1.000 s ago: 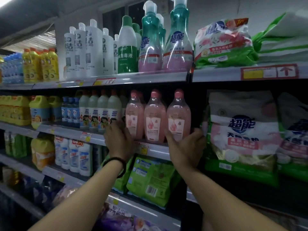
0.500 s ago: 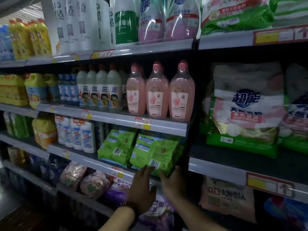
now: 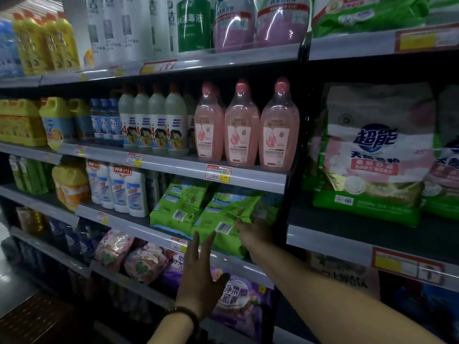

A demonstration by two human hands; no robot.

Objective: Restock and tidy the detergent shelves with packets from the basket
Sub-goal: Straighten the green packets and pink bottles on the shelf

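Two green barcoded packets (image 3: pixel 180 207): right packet (image 3: pixel 223 217) overhangs the shelf lip (image 3: pixel 139 230), your right hand (image 3: pixel 255 234) on it, grip unclear; left hand (image 3: pixel 198 276) splayed, free.

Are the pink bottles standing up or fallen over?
Standing up. The pink bottles sit on their bases on the shelf, caps pointing up.

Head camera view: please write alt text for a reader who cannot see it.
Two bare hands reach for the right-hand green detergent packet on a store shelf: the right hand touches its right edge, the left hand is open and spread below it. Three pink bottles stand on the shelf above.
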